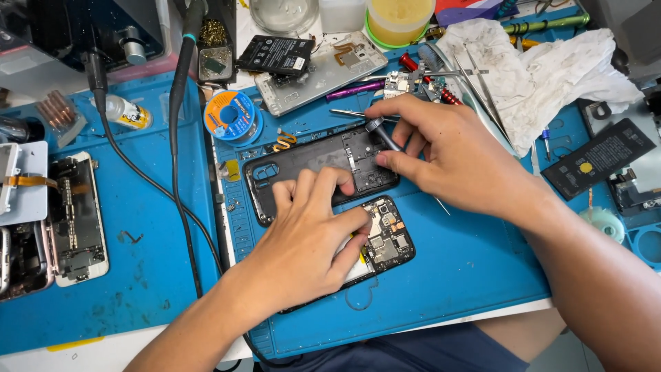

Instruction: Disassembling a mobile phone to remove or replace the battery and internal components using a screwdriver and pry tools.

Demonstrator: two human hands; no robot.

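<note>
Cluttered blue repair mat (468, 262), workbench

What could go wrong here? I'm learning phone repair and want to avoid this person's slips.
The left hand presses directly on the opened phone, so its exposed board could be flexed or smudged. The right hand works a screwdriver on the black back frame; a slip might scratch it. Loose tweezers and small parts crowd the blue mat, so screws could get lost.
</note>
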